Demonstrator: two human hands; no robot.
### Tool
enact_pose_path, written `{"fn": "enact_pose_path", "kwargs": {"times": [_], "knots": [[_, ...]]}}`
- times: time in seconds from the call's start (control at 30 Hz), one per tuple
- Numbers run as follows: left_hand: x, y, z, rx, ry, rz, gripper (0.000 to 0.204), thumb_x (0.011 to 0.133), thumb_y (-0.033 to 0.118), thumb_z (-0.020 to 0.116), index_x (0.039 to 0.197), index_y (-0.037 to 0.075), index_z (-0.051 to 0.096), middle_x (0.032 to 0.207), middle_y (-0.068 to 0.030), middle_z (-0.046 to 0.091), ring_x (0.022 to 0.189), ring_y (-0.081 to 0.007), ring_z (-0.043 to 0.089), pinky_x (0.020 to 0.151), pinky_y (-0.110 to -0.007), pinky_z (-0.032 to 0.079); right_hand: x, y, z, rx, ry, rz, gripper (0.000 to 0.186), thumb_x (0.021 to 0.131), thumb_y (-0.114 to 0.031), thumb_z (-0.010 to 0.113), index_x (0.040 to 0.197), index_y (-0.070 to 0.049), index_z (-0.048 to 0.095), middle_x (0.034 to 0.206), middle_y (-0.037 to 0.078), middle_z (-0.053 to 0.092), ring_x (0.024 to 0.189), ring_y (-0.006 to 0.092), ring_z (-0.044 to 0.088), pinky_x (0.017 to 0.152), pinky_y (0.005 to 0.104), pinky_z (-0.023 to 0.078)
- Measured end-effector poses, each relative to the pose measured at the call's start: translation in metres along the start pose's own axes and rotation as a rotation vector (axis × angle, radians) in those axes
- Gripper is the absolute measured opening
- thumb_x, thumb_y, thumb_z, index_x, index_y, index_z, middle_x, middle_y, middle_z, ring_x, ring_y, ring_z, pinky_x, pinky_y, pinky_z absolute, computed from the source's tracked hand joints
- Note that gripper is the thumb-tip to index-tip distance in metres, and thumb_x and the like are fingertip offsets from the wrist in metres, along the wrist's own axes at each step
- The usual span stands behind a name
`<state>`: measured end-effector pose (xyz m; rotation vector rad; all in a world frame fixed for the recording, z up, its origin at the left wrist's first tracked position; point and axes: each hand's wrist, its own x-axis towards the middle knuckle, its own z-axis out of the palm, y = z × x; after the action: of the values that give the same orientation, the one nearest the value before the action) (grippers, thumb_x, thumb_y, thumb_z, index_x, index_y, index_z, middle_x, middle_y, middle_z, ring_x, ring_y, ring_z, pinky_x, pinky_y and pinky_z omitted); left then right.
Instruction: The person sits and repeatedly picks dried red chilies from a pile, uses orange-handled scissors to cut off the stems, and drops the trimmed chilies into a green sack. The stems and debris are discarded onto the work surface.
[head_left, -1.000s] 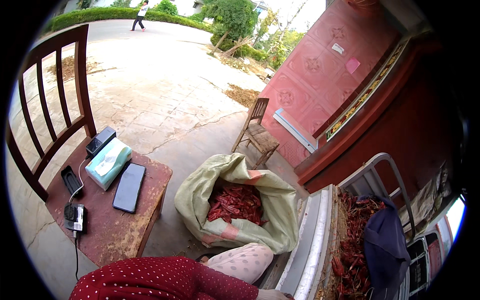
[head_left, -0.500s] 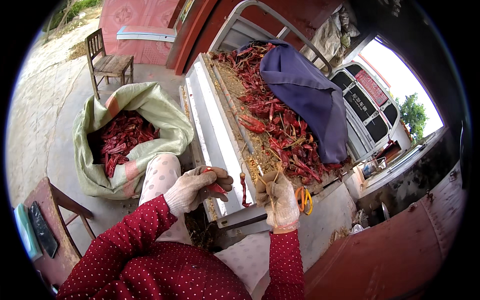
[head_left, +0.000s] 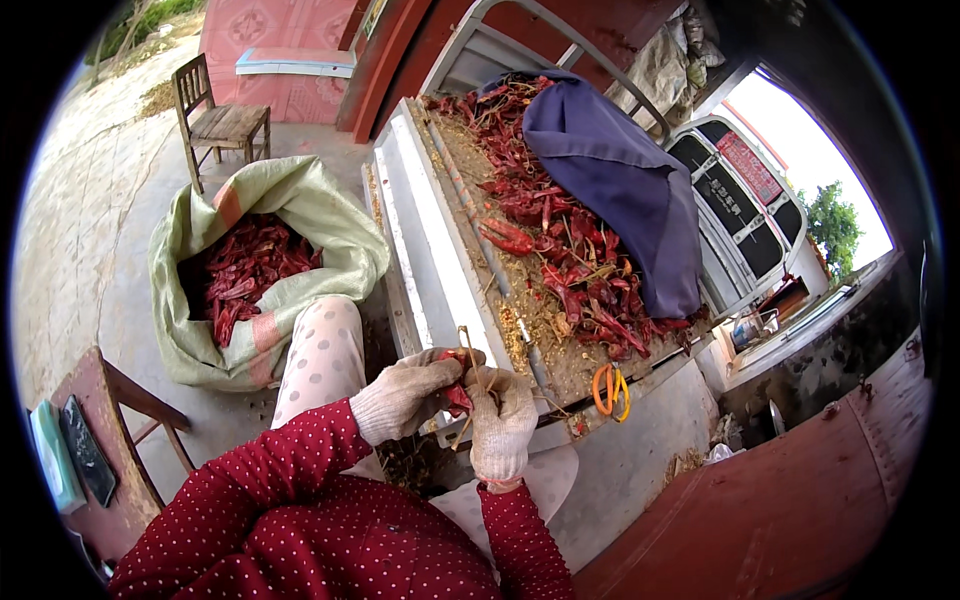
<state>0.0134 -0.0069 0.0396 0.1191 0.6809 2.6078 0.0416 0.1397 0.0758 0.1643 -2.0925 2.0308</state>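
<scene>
My left hand (head_left: 405, 398), in a pale knitted glove, is closed round red dried chilies (head_left: 457, 398). Close against it, my gloved right hand (head_left: 500, 425) pinches thin dry stems (head_left: 466, 348) by the chilies. Both hands are at the near edge of the truck bed (head_left: 420, 240), where a long pile of red chilies (head_left: 595, 300) lies among stalks and straw, partly under a dark blue cloth (head_left: 620, 170). Orange-and-yellow loops (head_left: 610, 392), perhaps scissor handles, sit at the bed's edge beside my right hand.
An open woven sack (head_left: 175, 290) of chilies stands by my left knee. A wooden chair (head_left: 225, 125) is behind it. Another chair (head_left: 110, 440) with a phone and tissue pack is at lower left. A red metal surface (head_left: 730, 510) lies at right.
The view has swung right from the yard to the truck bed since a second ago. Since half a second ago my right hand has moved left and down, meeting my left hand.
</scene>
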Motion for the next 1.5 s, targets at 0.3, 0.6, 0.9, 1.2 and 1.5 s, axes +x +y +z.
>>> {"fn": "enact_pose_path", "kwargs": {"times": [0.3,0.6,0.9,1.2,1.5], "knots": [[0.003,-0.009,-0.007,0.100,0.056,0.024,0.034,0.099,0.016,0.063,0.126,-0.003,0.053,0.107,-0.0092,0.062,0.093,-0.0141,0.063,0.080,-0.028,0.058,0.004,0.017,-0.018,-0.603,-0.003,-0.577,0.023,0.079,0.008,0.071,0.100,0.001,0.064,0.099,0.010,0.066,0.088,0.0170,0.063,0.077,0.0293,0.053],[0.000,0.011,-0.005,0.231,0.021,-0.074,0.026,0.095,0.007,0.061,0.118,-0.001,0.055,0.104,-0.0074,0.061,0.089,-0.0152,0.062,0.075,-0.030,0.055,0.010,0.001,-0.075,-0.044,-0.261,0.106,0.058,0.084,-0.020,0.077,0.134,0.001,0.057,0.116,0.008,0.062,0.092,0.0113,0.059,0.079,0.0240,0.051],[-0.001,0.009,-0.013,0.296,-0.026,-0.126,0.033,0.097,0.019,0.069,0.121,-0.002,0.058,0.103,-0.0056,0.064,0.083,-0.0104,0.064,0.069,-0.027,0.055,0.031,-0.013,-0.021,-0.467,-0.319,-0.233,0.022,0.080,-0.001,0.073,0.102,-0.001,0.072,0.106,0.011,0.068,0.095,0.0225,0.065,0.081,0.0334,0.053],[-0.004,0.013,-0.007,0.481,-0.085,-0.081,0.031,0.094,0.017,0.070,0.118,-0.001,0.060,0.091,-0.0006,0.064,0.072,-0.0084,0.062,0.064,-0.023,0.053,0.033,-0.016,-0.011,-0.595,-0.204,-0.601,0.007,0.086,-0.006,0.068,0.092,-0.004,0.069,0.088,0.009,0.068,0.079,0.0278,0.065,0.074,0.0358,0.052],[-0.003,0.016,-0.020,0.561,-0.062,-0.016,0.022,0.094,0.014,0.070,0.110,0.000,0.065,0.088,-0.0006,0.065,0.071,-0.0068,0.060,0.063,-0.023,0.051,0.027,-0.005,-0.001,0.177,-0.232,0.237,0.020,0.097,-0.022,0.063,0.095,-0.002,0.063,0.086,0.002,0.064,0.074,0.0104,0.059,0.066,0.0245,0.049]]}}
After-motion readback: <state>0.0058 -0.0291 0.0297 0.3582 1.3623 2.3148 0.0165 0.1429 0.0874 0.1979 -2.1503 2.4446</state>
